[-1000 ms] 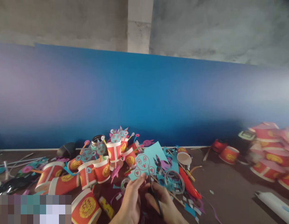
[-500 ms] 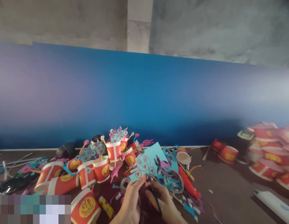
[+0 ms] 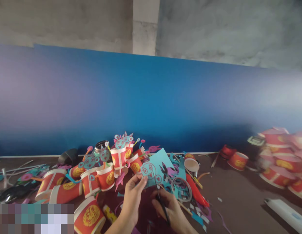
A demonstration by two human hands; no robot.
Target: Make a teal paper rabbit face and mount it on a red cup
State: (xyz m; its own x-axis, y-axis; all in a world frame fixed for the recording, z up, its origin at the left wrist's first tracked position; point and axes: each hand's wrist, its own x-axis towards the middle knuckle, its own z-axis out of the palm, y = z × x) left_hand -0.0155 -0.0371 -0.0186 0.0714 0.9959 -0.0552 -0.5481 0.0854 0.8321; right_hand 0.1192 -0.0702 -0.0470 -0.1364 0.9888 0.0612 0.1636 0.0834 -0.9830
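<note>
A light blue sheet of paper (image 3: 149, 172) carries a face with heart eyes and round shapes drawn in dark red line. My left hand (image 3: 133, 198) pinches its lower left edge between thumb and fingers. In my right hand (image 3: 169, 208) is a pair of scissors (image 3: 163, 206) with black handles, fingers closed around them. The blades point up and away from me, against the paper between the face and the small circle at its right. Behind it lies another light blue sheet (image 3: 163, 158).
Red paper cups (image 3: 90, 215) with gold prints crowd the left, several bearing paper faces and sticks. Tape rolls (image 3: 181, 188), paper scraps, and a red pointed object (image 3: 196, 191) lie right of my hands. Stacked red cups (image 3: 280, 162) and a white device (image 3: 287, 211) are farther right.
My left hand has shifted left and slightly up along the paper's edge, now gripping beside the face. The scissors stay at nearly the same spot, blades on the paper.
</note>
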